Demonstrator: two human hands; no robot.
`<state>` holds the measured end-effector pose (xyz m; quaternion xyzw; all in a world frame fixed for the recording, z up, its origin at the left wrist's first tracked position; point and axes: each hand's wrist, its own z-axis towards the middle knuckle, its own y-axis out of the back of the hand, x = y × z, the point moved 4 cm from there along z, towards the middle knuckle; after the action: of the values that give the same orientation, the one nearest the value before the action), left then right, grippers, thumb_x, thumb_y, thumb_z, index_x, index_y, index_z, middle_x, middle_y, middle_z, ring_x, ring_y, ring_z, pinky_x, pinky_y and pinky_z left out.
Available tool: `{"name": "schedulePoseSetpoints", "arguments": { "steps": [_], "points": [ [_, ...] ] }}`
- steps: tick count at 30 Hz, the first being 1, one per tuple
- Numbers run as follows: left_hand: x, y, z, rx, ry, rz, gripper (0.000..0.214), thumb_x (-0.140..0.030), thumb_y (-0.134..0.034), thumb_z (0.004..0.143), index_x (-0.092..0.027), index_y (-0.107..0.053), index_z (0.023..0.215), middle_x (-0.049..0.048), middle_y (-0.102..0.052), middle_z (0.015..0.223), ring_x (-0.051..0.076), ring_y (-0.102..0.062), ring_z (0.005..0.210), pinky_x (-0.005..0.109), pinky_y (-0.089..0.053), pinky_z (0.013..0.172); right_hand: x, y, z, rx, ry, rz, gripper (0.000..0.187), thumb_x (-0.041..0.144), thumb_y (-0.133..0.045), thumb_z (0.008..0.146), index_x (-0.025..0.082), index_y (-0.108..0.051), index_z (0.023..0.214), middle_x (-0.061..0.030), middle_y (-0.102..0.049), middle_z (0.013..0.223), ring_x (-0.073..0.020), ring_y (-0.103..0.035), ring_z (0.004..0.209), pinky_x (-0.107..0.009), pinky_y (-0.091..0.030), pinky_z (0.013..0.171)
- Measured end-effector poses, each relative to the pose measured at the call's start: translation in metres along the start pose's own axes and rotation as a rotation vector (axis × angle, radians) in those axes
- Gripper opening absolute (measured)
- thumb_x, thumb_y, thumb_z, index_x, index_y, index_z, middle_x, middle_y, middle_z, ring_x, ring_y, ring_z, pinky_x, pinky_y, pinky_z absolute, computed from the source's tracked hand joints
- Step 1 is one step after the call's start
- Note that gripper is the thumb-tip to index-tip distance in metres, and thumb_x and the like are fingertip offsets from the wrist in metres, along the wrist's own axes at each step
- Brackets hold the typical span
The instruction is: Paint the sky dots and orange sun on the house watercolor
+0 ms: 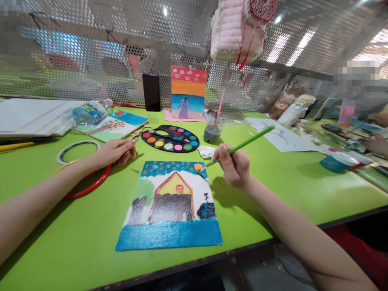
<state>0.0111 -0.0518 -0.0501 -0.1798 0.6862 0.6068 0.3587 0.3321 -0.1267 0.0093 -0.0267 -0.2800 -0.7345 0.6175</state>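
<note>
My right hand (233, 165) is closed in a pinch round a green paintbrush (253, 139). The brush tip is at the orange sun in the upper right corner of a painting (169, 234), which lies flat on the table. The painting shows a house with a yellow gable, dotted blue sky and a blue band along the bottom. My left hand (119, 151) rests on the table left of the painting, its fingers curled in and no object visible in them. Just beyond it lies a black oval paint palette (154, 136) with several coloured paint pans.
A plastic cup (214, 131) of dark water holds a pink brush. Crumpled tissue (207, 151) lies near my right hand. Tape rolls sit under my left forearm. A phone (151, 92) and a sunset painting (189, 107) stand behind. A plastic bottle (89, 112) lies left; another person's hand (374, 144) is right.
</note>
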Motion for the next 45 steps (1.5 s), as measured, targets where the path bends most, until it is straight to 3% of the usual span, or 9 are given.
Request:
{"name": "schedulePoseSetpoints", "arguments": {
  "steps": [10, 15, 20, 23, 45],
  "points": [
    [-0.001, 0.000, -0.002, -0.010, 0.017, 0.006, 0.051, -0.071, -0.036, 0.081, -0.028, -0.057, 0.064, -0.0010, -0.052, 0.042, 0.015, -0.047, 0.038, 0.029, -0.037, 0.043, -0.001, 0.000, 0.000, 0.011, 0.040, -0.045, 0.029, 0.021, -0.043, 0.098, 0.019, -0.051, 0.070, 0.0023, -0.051, 0.057, -0.0078, -0.048, 0.048, -0.023, -0.037, 0.044],
    [-0.002, -0.001, -0.001, -0.009, 0.025, 0.008, 0.051, -0.071, -0.036, 0.080, -0.028, -0.056, 0.064, -0.0009, -0.052, 0.042, 0.015, -0.046, 0.038, 0.029, -0.037, 0.042, -0.014, 0.012, -0.003, -0.241, -0.094, 0.053, 0.026, 0.026, -0.045, 0.099, 0.020, -0.056, 0.077, 0.0040, -0.048, 0.060, -0.0055, -0.038, 0.042, -0.023, -0.030, 0.039],
    [-0.003, -0.001, -0.002, -0.012, 0.017, 0.020, 0.051, -0.070, -0.035, 0.082, -0.028, -0.056, 0.064, -0.0004, -0.053, 0.043, 0.015, -0.047, 0.038, 0.030, -0.037, 0.042, -0.022, 0.004, -0.001, -0.097, -0.240, 0.039, 0.026, 0.029, -0.046, 0.099, 0.018, -0.056, 0.077, 0.0054, -0.042, 0.057, -0.0062, -0.039, 0.045, -0.024, -0.032, 0.043],
    [-0.003, 0.000, -0.002, -0.013, 0.002, 0.029, 0.050, -0.070, -0.035, 0.083, -0.028, -0.056, 0.064, -0.0005, -0.053, 0.043, 0.015, -0.046, 0.038, 0.030, -0.037, 0.042, -0.022, 0.003, -0.002, -0.085, -0.271, 0.031, 0.027, 0.030, -0.045, 0.099, 0.018, -0.055, 0.077, 0.0046, -0.043, 0.059, -0.0066, -0.040, 0.048, -0.024, -0.034, 0.047],
    [-0.007, -0.001, -0.004, -0.013, 0.012, 0.012, 0.048, -0.066, -0.037, 0.084, -0.028, -0.056, 0.063, -0.0002, -0.052, 0.041, 0.015, -0.046, 0.038, 0.030, -0.036, 0.042, -0.024, -0.005, -0.004, 0.007, -0.251, 0.044, 0.027, 0.033, -0.045, 0.099, 0.018, -0.054, 0.078, 0.0049, -0.044, 0.057, -0.0079, -0.042, 0.049, -0.024, -0.035, 0.045]
  ]
}}
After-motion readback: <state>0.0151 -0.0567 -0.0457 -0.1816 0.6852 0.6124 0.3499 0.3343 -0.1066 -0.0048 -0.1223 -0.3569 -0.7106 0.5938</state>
